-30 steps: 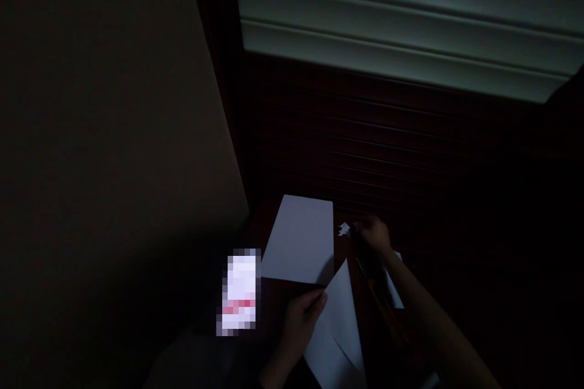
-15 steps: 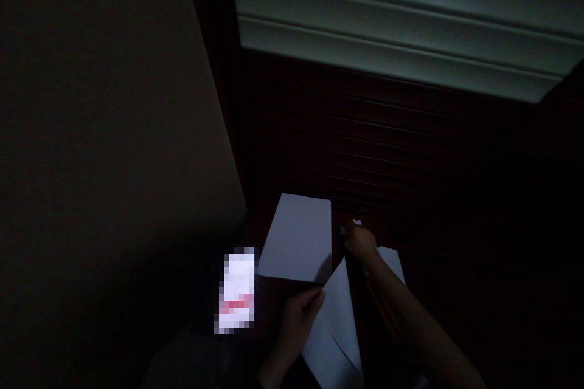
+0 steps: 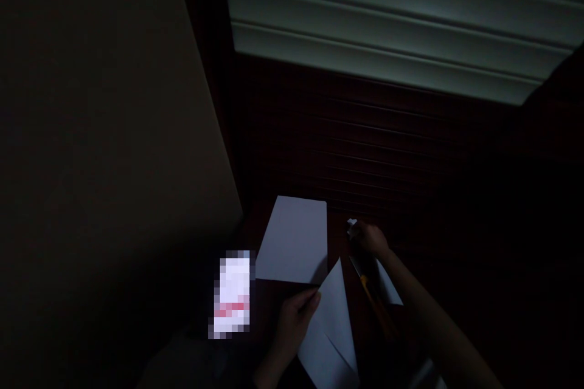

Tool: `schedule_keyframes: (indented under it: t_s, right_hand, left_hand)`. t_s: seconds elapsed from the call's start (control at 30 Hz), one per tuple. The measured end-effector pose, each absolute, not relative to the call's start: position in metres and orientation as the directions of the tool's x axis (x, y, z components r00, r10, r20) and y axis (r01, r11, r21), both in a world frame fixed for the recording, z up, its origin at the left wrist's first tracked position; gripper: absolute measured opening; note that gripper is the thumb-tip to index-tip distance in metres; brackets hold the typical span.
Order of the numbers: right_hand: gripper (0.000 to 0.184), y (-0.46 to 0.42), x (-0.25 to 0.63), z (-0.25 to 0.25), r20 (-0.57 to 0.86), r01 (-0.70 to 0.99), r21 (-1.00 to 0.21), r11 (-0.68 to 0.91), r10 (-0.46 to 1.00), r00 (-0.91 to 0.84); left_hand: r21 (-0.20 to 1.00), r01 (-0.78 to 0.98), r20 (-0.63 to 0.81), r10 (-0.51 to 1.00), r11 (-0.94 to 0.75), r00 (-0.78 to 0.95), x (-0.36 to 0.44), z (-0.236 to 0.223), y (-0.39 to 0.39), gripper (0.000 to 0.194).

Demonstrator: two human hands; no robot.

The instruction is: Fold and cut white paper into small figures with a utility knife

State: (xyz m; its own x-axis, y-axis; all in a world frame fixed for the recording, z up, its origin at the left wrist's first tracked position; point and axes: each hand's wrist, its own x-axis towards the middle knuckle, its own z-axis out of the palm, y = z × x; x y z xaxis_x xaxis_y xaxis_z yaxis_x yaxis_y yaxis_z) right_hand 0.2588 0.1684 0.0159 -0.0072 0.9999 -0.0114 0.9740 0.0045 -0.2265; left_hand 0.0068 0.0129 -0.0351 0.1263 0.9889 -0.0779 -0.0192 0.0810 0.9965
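Note:
My left hand [image 3: 292,321] is closed, thumb and fingers pinching the edge of a folded white paper [image 3: 326,331] that comes to a point at the top. My right hand [image 3: 371,239] is farther out, its fingers curled at small crumpled paper scraps [image 3: 351,223]. The fingertips are dark, but they seem to pinch one scrap. Just below that hand lies a cutting tool [image 3: 371,296] with a slim metal blade and a yellow-orange handle; its lower end fades into shadow. Another white paper [image 3: 387,284] shows partly beneath my right forearm.
A flat white sheet [image 3: 294,240] lies on the dark table beyond my left hand. Left of it glows a blurred bright screen [image 3: 233,295]. A wall [image 3: 114,103] rises on the left, and a slatted dark panel [image 3: 365,140] stands behind the table under pale slats [image 3: 387,30].
My right hand has moved a little to the right, and the scraps now sit closer together at its fingers. More of the cutting tool shows. The left hand keeps its hold on the folded paper.

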Motion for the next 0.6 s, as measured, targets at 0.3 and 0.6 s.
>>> schedule_keyframes:
  t_s: [0.3,0.6]
  right_hand:
    - [0.020,0.138,0.269,0.022,0.125,0.862,-0.505,0.033,0.991,0.035]
    - [0.047,-0.018,0.180,-0.026,-0.160,-0.029,-0.987,-0.158,0.973,0.163]
  left_hand:
    - [0.994,-0.042,-0.098,0.990,0.103,0.097,0.007,-0.029,0.013,0.040]
    - [0.994,-0.050,-0.103,0.994,0.102,-0.027,0.010,-0.031,0.015,0.046]
